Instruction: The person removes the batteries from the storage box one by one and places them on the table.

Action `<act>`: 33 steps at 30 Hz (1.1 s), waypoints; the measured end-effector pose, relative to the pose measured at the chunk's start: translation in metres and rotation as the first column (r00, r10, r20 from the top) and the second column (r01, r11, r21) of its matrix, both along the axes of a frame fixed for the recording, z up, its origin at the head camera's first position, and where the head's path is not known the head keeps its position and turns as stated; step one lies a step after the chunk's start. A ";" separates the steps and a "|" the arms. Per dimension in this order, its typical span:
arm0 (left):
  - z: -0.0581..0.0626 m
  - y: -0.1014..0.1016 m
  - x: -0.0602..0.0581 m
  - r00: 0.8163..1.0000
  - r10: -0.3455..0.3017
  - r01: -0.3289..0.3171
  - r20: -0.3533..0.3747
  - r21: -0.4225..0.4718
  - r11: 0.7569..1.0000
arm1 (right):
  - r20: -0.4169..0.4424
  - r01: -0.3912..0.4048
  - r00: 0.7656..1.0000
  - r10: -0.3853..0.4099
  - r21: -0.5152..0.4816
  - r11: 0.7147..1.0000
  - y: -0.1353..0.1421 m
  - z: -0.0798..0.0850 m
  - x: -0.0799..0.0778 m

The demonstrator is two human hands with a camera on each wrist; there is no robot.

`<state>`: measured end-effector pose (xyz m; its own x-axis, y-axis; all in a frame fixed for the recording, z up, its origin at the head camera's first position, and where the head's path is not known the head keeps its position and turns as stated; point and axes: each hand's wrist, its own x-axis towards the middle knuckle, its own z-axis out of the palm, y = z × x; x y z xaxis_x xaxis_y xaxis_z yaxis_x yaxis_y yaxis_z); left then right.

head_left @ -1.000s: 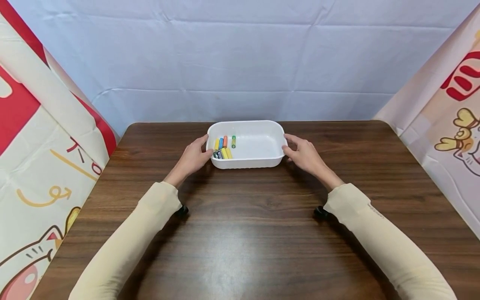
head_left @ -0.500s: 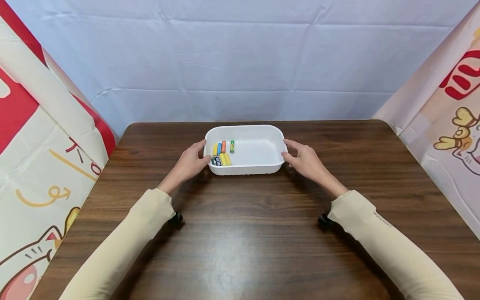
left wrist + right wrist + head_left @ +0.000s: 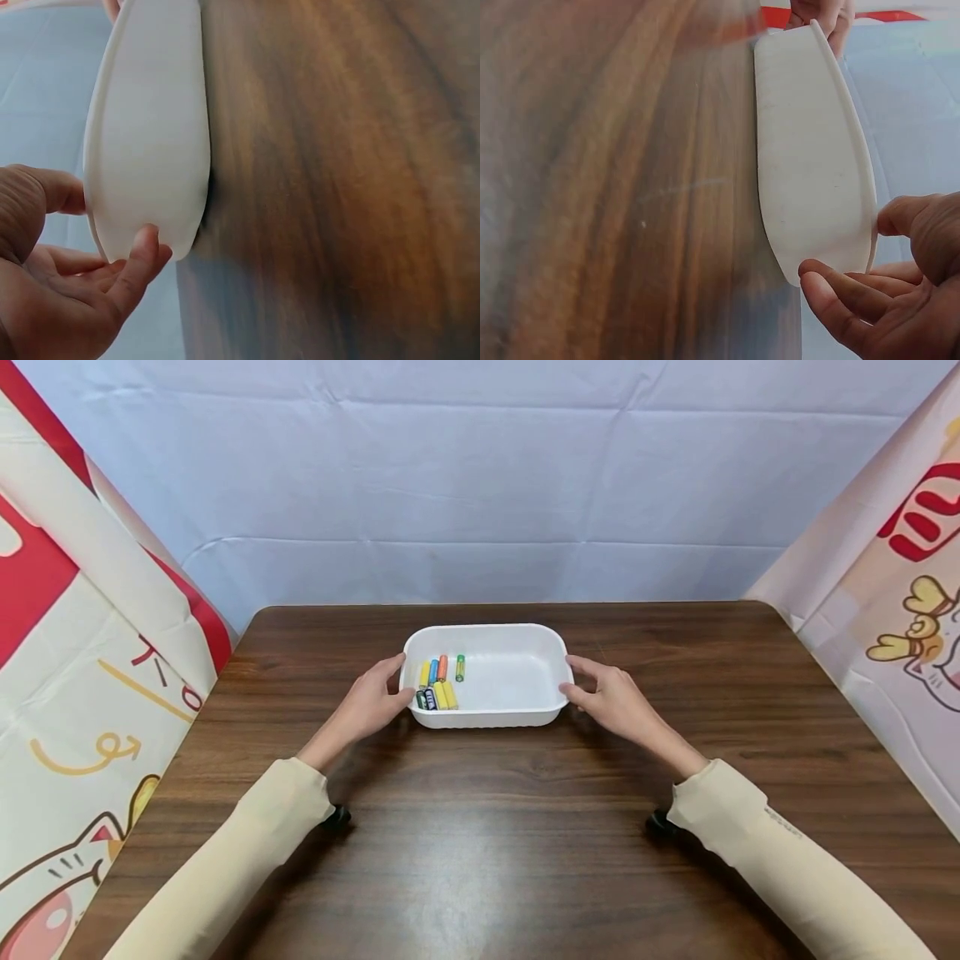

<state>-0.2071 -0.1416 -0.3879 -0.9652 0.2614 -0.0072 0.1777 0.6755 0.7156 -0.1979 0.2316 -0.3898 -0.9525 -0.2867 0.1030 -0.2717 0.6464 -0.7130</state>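
Note:
A white plastic tray [image 3: 510, 719] with raised walls rests on the table, a hand at each short end. Several batteries lie grouped in its left part: yellow ones [image 3: 446, 696], a blue one [image 3: 433, 672], an orange one [image 3: 442, 667], dark ones and a green one [image 3: 461, 667] a little apart. My left hand [image 3: 369, 697] grips the left end, thumb at the rim and fingers against the outer wall, as the left wrist view shows. At the opposite end my right hand [image 3: 613, 697] holds it likewise, with fingertips [image 3: 814, 268] low on the wall.
The brown wood-grain table [image 3: 480, 827] stretches from the tray toward me and to both sides. Behind its far edge hangs a pale cloth [image 3: 480, 485]. Printed cloths [image 3: 67, 718] with cartoon figures flank the table left and right.
Both hands have drawn the tray toward me over the table, also slightly to the left. The batteries have kept their arrangement inside it.

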 end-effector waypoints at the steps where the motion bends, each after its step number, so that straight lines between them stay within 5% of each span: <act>1: 0.000 -0.001 0.002 1.000 -0.001 0.001 -0.005 -0.002 1.000 | -0.001 -0.003 1.000 0.003 -0.006 1.000 0.000 0.000 0.002; 33: 0.003 -0.021 0.058 1.000 0.010 -0.011 -0.021 -0.029 1.000 | -0.010 -0.075 0.997 0.074 -0.073 0.995 -0.015 -0.001 0.049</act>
